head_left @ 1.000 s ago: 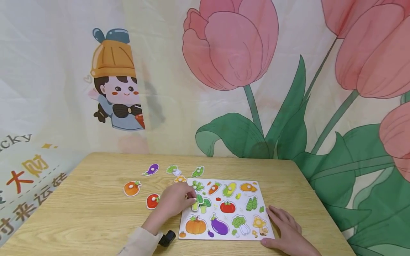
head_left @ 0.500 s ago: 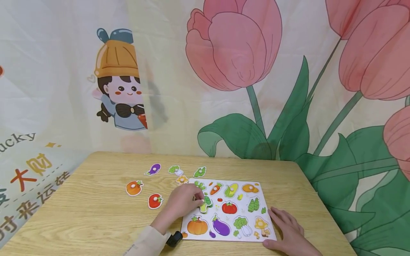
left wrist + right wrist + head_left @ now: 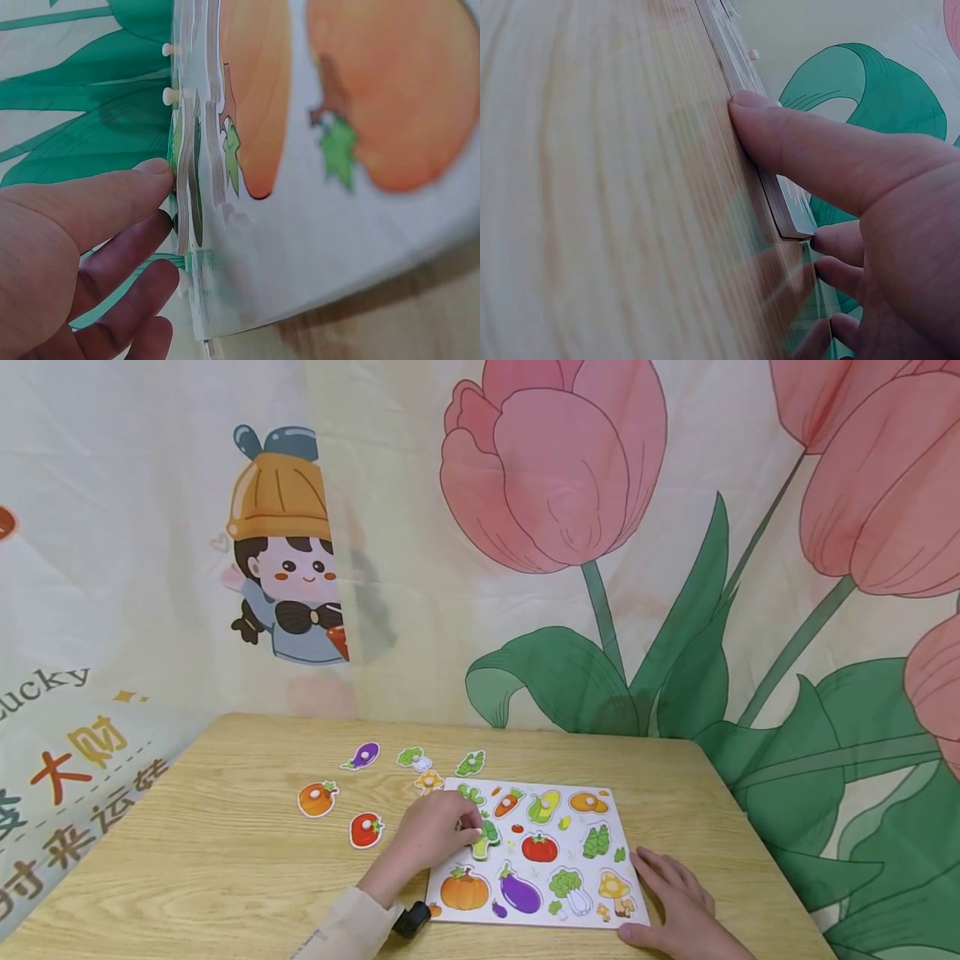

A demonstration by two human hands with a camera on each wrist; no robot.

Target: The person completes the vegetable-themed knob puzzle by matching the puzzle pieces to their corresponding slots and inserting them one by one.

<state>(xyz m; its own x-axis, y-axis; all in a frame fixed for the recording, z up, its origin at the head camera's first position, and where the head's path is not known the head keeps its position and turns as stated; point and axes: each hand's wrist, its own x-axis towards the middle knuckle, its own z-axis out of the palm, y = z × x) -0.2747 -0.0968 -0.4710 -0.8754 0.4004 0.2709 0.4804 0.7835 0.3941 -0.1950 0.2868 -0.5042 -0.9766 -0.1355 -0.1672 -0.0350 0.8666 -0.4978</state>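
Note:
My left hand (image 3: 435,828) pinches a broccoli puzzle piece (image 3: 482,850) between thumb and fingertips, over the left side of a white vegetable puzzle board (image 3: 567,856). Seen from the left wrist, the broccoli piece (image 3: 183,187) stands edge-on, a narrow gap from the board's surface; the fingers hide part of it from the head camera. At the board's near right corner rests my right hand (image 3: 678,893), its thumb (image 3: 780,135) against the near edge and its fingers along the right edge. Carrot (image 3: 508,803) and corn (image 3: 543,807) pieces sit in the board's top row.
Loose knobbed pieces lie left of and behind the board: a tomato (image 3: 366,831), a pumpkin (image 3: 317,799), an eggplant (image 3: 365,756), a bok choy (image 3: 415,758), a mushroom (image 3: 429,781) and a green vegetable (image 3: 471,763). A printed cloth (image 3: 405,568) hangs behind the wooden table (image 3: 225,860).
My left hand has carried the broccoli piece slightly right, from beside the printed broccoli to over it. My right hand stays at the board's corner. The head view has shifted a little.

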